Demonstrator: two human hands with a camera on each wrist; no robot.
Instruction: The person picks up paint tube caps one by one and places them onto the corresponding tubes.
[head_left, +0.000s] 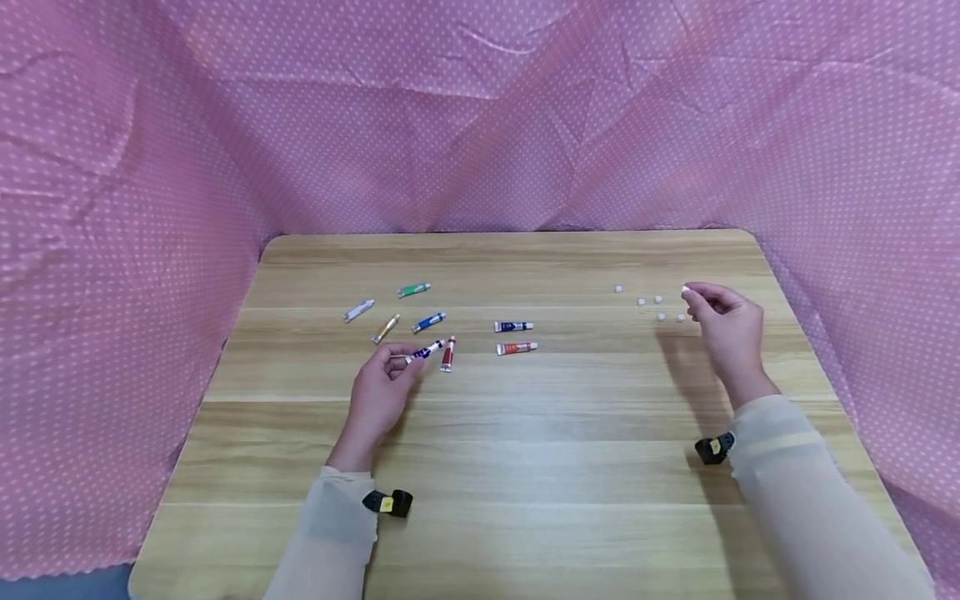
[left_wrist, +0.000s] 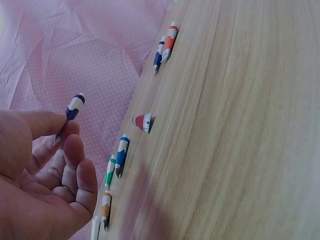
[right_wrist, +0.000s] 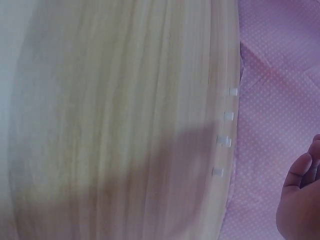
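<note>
My left hand (head_left: 401, 357) pinches a small purple-and-white paint tube (head_left: 426, 350) between thumb and fingers, just above the wooden table (head_left: 525, 467). In the left wrist view the same tube (left_wrist: 76, 105) sticks up from my thumb tip while the other fingers of the left hand (left_wrist: 65, 131) curl loosely. My right hand (head_left: 692, 293) is raised at the table's far right and pinches a tiny white cap (head_left: 685, 288). Several white caps (head_left: 657, 299) lie just left of it, seen also as the caps (right_wrist: 224, 141) in the right wrist view. There only the right hand's (right_wrist: 302, 175) edge shows.
Loose tubes lie near my left hand: white (head_left: 358, 310), green (head_left: 413, 290), yellow (head_left: 386, 328), blue (head_left: 428, 322), red (head_left: 447, 353). Dark blue (head_left: 513, 326) and orange (head_left: 517, 347) tubes lie mid-table. Pink dotted cloth (head_left: 480, 125) surrounds the table.
</note>
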